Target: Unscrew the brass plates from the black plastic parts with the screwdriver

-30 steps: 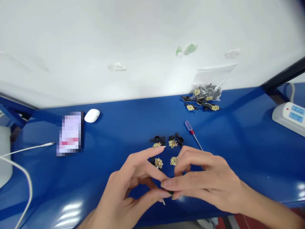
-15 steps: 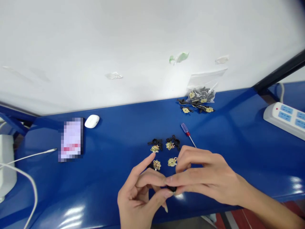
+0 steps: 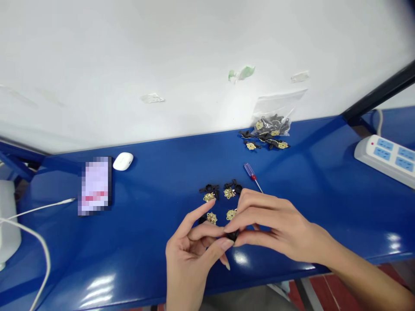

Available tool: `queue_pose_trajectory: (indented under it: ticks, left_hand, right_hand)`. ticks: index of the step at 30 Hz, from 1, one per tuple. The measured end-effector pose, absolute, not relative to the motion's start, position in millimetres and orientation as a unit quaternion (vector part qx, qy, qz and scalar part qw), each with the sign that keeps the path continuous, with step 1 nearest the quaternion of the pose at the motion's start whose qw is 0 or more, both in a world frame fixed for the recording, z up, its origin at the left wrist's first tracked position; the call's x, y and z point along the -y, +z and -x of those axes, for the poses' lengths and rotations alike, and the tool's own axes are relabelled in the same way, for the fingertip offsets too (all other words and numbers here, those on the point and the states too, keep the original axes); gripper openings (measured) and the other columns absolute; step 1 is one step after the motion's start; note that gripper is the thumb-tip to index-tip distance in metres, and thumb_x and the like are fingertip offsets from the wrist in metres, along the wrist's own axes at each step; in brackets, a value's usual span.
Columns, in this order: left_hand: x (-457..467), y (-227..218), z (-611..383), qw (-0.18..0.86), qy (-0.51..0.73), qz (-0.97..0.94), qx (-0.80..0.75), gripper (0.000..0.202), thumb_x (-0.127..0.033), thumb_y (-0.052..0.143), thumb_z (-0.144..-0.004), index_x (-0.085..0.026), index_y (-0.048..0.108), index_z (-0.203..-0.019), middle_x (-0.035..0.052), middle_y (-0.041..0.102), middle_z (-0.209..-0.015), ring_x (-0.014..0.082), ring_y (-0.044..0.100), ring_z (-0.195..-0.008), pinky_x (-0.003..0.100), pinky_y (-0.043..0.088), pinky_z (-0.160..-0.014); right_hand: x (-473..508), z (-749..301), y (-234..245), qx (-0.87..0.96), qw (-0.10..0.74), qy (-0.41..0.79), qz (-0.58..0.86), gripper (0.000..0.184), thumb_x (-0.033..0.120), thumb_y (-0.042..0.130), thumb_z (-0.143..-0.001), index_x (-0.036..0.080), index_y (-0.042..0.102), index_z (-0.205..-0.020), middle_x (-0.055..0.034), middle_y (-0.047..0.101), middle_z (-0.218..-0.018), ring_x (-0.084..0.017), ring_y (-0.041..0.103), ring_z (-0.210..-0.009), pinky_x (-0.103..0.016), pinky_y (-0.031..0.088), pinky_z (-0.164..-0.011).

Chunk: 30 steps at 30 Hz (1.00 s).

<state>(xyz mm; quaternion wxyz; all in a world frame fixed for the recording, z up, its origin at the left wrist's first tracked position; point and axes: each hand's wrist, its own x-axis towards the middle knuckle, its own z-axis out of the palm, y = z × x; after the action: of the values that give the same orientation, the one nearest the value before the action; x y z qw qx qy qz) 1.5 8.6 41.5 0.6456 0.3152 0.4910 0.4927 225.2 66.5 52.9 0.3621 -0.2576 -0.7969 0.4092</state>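
Note:
Between the fingertips of both hands is a small black part (image 3: pixel 232 236), mostly covered, so its exact kind does not show. My left hand (image 3: pixel 197 246) pinches it from the left, index finger stretched out. From the right, my right hand (image 3: pixel 275 224) grips the same part with thumb and fingers. Just beyond the hands lie several brass-coloured discs (image 3: pixel 229 193) with black plastic pieces (image 3: pixel 210 188) beside them. A screwdriver (image 3: pixel 250 171) with a clear purple and red handle rests behind my right hand, its shaft pointing toward me.
Against the white wall leans a clear plastic bag (image 3: pixel 275 123) of black and brass parts, with several loose ones (image 3: pixel 266 140) before it. A power strip (image 3: pixel 385 155) stands at the right. On the left are a phone (image 3: pixel 95 185), a white case (image 3: pixel 123 161) and a white cable (image 3: pixel 42 250).
Both hands have risen slightly in the picture, still holding the black part, and my right hand's fingers have shifted on it. The whole view has moved a little.

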Motion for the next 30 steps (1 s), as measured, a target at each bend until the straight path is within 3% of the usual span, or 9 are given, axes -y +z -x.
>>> queue_pose_trajectory:
  ticks: [6,9,12,13,16,21,27,30]
  left_hand:
    - [-9,52,-11,0.600,0.462,-0.362,-0.544,0.041,-0.032,0.091,-0.096,-0.023,0.078,-0.134,0.0028,0.087,-0.093,0.0152,0.077,-0.066,0.026,0.070,-0.065]
    - [-2,53,-14,0.518,0.460,-0.399,-0.601,0.036,-0.035,0.083,-0.103,-0.026,0.077,-0.138,0.0036,0.085,-0.098,0.0174,0.077,-0.073,0.025,0.065,-0.059]
    - [9,45,-15,0.409,0.425,-0.491,-0.642,0.018,-0.033,0.083,-0.103,-0.029,0.084,-0.121,0.0000,0.079,-0.087,0.0162,0.071,-0.067,0.024,0.057,-0.054]
    - [13,40,-16,0.371,0.409,-0.542,-0.634,0.010,-0.030,0.082,-0.103,-0.029,0.086,-0.112,-0.0008,0.075,-0.082,0.0160,0.070,-0.067,0.025,0.059,-0.059]
    - [24,26,-21,0.315,0.380,-0.623,-0.606,0.016,-0.028,0.086,-0.101,-0.032,0.087,-0.116,-0.0007,0.072,-0.082,0.0141,0.062,-0.060,0.025,0.052,-0.054]
    - [33,6,-29,0.277,0.363,-0.669,-0.586,0.036,-0.021,0.088,-0.097,-0.032,0.086,-0.131,0.0019,0.074,-0.093,0.0139,0.064,-0.058,0.026,0.056,-0.060]
    - [35,-1,-32,0.260,0.356,-0.679,-0.587,0.027,-0.015,0.079,-0.102,-0.030,0.087,-0.124,0.0036,0.073,-0.094,0.0159,0.070,-0.064,0.027,0.060,-0.065]
    - [35,12,-31,0.267,0.363,-0.662,-0.599,0.023,-0.018,0.082,-0.102,-0.031,0.087,-0.120,0.0063,0.075,-0.105,0.0168,0.072,-0.069,0.029,0.063,-0.067]
  right_hand:
    - [-71,-230,54,0.790,0.311,0.442,0.289,0.015,0.024,0.068,-0.113,0.022,0.071,-0.128,-0.0036,0.067,-0.103,-0.015,0.065,-0.091,-0.028,0.056,-0.078]
    - [-74,-233,53,0.792,0.296,0.431,0.316,0.013,0.027,0.065,-0.115,0.024,0.069,-0.127,-0.0035,0.066,-0.107,-0.014,0.065,-0.089,-0.028,0.056,-0.079]
    - [-79,-237,48,0.789,0.315,0.394,0.350,0.013,0.028,0.062,-0.116,0.025,0.067,-0.128,-0.0029,0.064,-0.106,-0.016,0.063,-0.089,-0.030,0.054,-0.082]
    - [-81,-238,46,0.787,0.326,0.379,0.361,0.013,0.029,0.061,-0.117,0.025,0.066,-0.128,-0.0025,0.062,-0.105,-0.016,0.061,-0.089,-0.031,0.053,-0.083]
    - [-85,-239,41,0.787,0.339,0.346,0.383,0.011,0.030,0.059,-0.117,0.025,0.063,-0.127,-0.0021,0.058,-0.102,-0.018,0.057,-0.091,-0.033,0.050,-0.084]
    - [-86,-235,38,0.796,0.311,0.336,0.395,0.011,0.029,0.053,-0.119,0.024,0.060,-0.126,-0.0017,0.055,-0.104,-0.017,0.054,-0.090,-0.035,0.048,-0.088]
    - [-83,-232,36,0.795,0.290,0.355,0.397,0.011,0.029,0.050,-0.120,0.025,0.057,-0.127,-0.0030,0.055,-0.107,-0.017,0.052,-0.086,-0.033,0.049,-0.081]
    - [-82,-232,35,0.791,0.296,0.373,0.384,0.011,0.031,0.052,-0.119,0.025,0.058,-0.127,-0.0037,0.057,-0.108,-0.017,0.052,-0.086,-0.033,0.049,-0.080]
